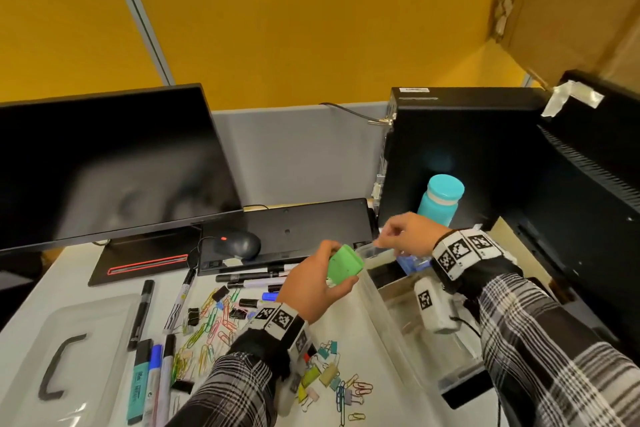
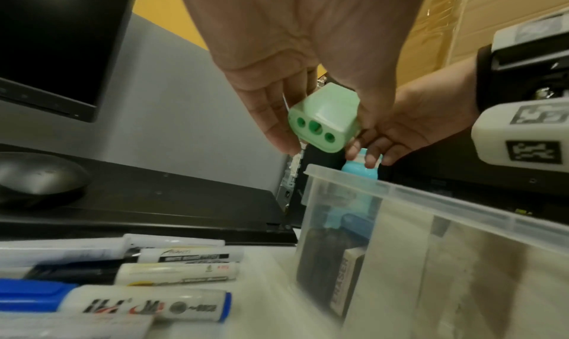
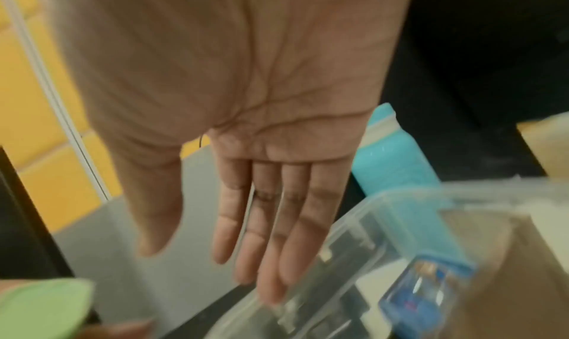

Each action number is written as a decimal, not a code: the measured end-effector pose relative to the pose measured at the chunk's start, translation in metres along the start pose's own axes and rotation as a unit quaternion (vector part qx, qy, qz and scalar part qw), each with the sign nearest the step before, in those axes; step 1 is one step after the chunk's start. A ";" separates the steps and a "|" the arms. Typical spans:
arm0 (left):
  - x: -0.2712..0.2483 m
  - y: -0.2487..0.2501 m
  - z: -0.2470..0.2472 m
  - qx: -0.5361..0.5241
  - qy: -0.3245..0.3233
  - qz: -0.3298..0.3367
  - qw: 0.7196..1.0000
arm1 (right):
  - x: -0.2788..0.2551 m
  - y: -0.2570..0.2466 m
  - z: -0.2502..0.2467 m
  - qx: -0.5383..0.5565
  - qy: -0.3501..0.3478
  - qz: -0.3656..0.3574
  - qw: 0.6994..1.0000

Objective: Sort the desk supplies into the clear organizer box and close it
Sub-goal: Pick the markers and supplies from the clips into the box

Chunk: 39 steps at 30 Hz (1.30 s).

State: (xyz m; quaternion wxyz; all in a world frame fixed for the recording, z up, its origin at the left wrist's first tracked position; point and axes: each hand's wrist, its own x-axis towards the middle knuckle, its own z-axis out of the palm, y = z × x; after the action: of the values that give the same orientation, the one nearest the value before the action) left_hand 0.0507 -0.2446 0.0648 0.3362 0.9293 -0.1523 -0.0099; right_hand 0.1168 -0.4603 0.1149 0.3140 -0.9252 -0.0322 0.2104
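Sharpener [image 1: 344, 264] gripped by left hand [image 1: 313, 284], held just left of box [image 1: 388, 295] corner; right hand [image 1: 407, 234] spread flat, empty, over rim.

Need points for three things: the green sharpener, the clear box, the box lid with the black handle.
green sharpener [image 2: 323, 119]: left wrist view, on its face with the three holes.
clear organizer box [image 2: 431, 193]: left wrist view, on its top rim.
lid [image 1: 55, 367]: head view, on its black handle.

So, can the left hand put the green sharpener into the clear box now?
Probably yes. The left hand holds the green sharpener beside the clear box's open rim; the lid lies apart.
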 end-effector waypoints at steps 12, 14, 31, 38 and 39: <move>0.023 0.033 0.023 -0.073 -0.028 0.049 0.996 | -0.019 0.016 -0.009 0.387 -0.106 0.024 0.915; 0.022 0.027 0.028 0.012 -0.045 0.027 0.999 | -0.011 0.024 -0.011 0.238 -0.038 0.059 0.969; 0.012 0.005 0.051 0.052 -0.124 0.001 0.991 | 0.032 0.015 0.037 -0.232 0.074 0.172 0.954; 0.013 0.004 0.052 0.056 -0.123 0.003 0.991 | 0.026 0.020 0.037 -0.278 0.098 0.162 0.942; 0.013 0.005 0.052 0.058 -0.123 0.003 0.991 | 0.025 0.020 0.039 -0.286 0.086 0.163 0.940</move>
State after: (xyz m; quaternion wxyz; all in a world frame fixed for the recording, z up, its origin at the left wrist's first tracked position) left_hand 0.0557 -0.2841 0.0285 0.2601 0.9386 -0.1959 -0.1141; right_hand 0.1218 -0.4495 0.0654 -0.0010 -0.9831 0.0875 0.1608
